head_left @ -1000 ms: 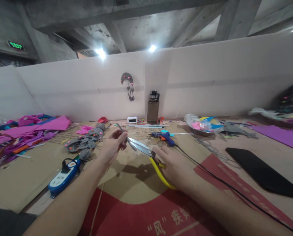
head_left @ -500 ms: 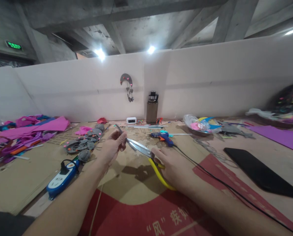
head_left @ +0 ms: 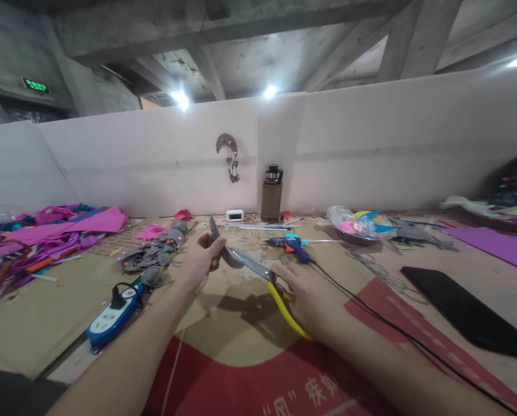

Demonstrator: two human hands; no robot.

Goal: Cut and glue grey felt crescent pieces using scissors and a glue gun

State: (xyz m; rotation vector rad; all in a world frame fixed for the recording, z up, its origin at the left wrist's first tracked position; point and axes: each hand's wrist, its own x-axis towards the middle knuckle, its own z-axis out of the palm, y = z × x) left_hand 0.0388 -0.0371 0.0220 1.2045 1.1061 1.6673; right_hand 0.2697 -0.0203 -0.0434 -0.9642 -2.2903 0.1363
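Note:
My left hand (head_left: 204, 257) pinches a curved piece of grey felt (head_left: 231, 259) above the cardboard. The felt's tip sticks up past the fingers and its lower end curls toward the right. In my right hand (head_left: 299, 289) is a pair of scissors (head_left: 255, 267) with yellow handles, fingers through the grips. Their blades point left and meet the felt near its middle; whether they are fully closed on it I cannot tell. Behind the right hand lies a blue glue gun (head_left: 299, 249) with a black cord.
Grey felt pieces (head_left: 154, 251) and a blue-white power strip (head_left: 116, 318) are at left, beside a pile of pink and purple scraps (head_left: 63, 237). A bottle (head_left: 271, 199) stands by the wall. At right are a bowl (head_left: 356, 236) and a black phone-like slab (head_left: 461, 309).
The grey felt has turned, showing more of its curved face. The scissors' blades look closer together. The view has shifted slightly, moving everything a little right and down.

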